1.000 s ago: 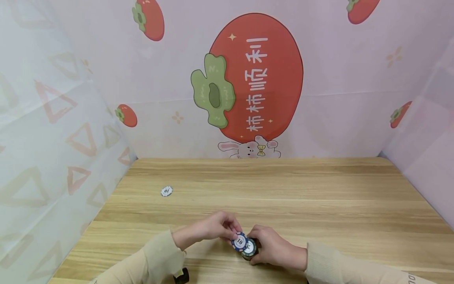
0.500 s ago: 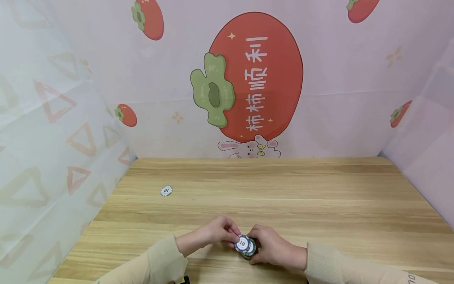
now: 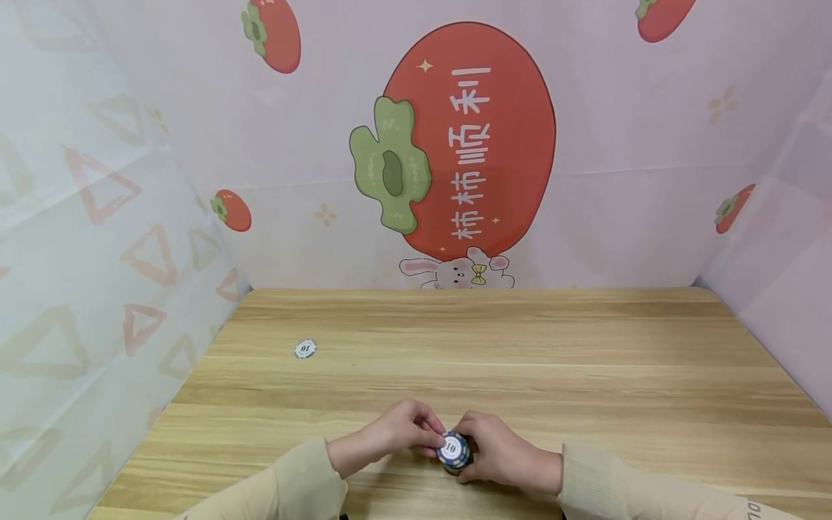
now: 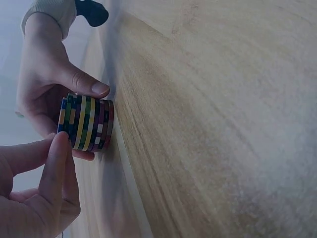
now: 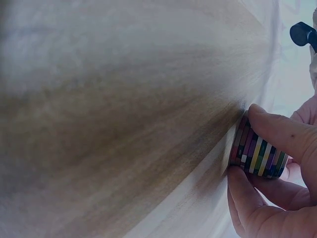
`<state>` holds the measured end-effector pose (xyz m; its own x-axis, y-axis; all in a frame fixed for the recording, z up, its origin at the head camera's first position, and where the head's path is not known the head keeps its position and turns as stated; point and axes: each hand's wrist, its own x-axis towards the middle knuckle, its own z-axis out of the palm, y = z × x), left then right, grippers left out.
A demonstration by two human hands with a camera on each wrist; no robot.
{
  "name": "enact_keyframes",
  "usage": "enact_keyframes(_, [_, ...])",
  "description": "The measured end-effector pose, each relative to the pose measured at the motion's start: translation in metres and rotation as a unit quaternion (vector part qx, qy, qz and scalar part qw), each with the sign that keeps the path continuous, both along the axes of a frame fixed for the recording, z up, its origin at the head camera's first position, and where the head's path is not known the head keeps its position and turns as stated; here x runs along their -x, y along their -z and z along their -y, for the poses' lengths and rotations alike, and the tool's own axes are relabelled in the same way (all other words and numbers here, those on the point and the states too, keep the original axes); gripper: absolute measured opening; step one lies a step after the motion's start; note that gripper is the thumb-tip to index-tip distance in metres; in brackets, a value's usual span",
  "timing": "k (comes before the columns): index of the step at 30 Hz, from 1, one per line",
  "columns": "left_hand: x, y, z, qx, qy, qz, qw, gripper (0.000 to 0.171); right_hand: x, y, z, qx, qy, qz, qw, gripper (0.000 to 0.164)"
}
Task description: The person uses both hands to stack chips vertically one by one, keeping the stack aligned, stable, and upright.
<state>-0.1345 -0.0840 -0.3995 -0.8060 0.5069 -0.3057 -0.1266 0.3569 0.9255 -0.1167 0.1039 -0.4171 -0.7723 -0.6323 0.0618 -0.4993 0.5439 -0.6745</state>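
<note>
A stack of poker chips in several colours stands on the wooden table. My right hand grips it from the side, thumb and fingers around its edges. On top lies a blue-edged chip with a white centre marked 10. My left hand pinches this chip at its left edge between thumb and fingers. In the right wrist view the stack shows green, yellow, purple and reddish layers, held between the right thumb and fingers.
A single white-faced chip marked 10 lies flat at the far left of the table. Printed cloth walls with persimmon pictures enclose the table at the back and sides.
My left hand has moved slightly right with the blue chip, which now covers the green-edged chip on the stack's top. The right hand has stayed in place around the stack.
</note>
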Motion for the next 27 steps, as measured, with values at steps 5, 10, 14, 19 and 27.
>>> enact_keyframes(5, [-0.001,0.000,-0.001,0.005,0.000,-0.002,1.0000,0.011,0.000,0.000,0.000,0.001,0.001,0.004,1.000,0.040])
enact_keyframes(10, [-0.002,0.000,-0.002,0.012,-0.006,-0.015,0.9998,0.010,0.001,-0.001,0.000,-0.003,0.000,0.010,1.000,0.040])
enact_keyframes(14, [-0.004,-0.002,-0.003,0.018,-0.012,-0.029,0.9994,0.009,0.001,-0.002,0.000,-0.006,-0.002,0.011,1.000,0.041])
enact_keyframes(19, [-0.005,-0.002,-0.003,0.018,-0.015,-0.035,0.9991,0.009,0.001,-0.003,0.000,-0.007,-0.002,0.002,1.000,0.040])
enact_keyframes(27, [0.013,0.000,0.006,0.044,0.016,-0.092,0.9947,0.014,0.001,-0.002,0.000,-0.009,0.000,-0.008,1.000,0.041])
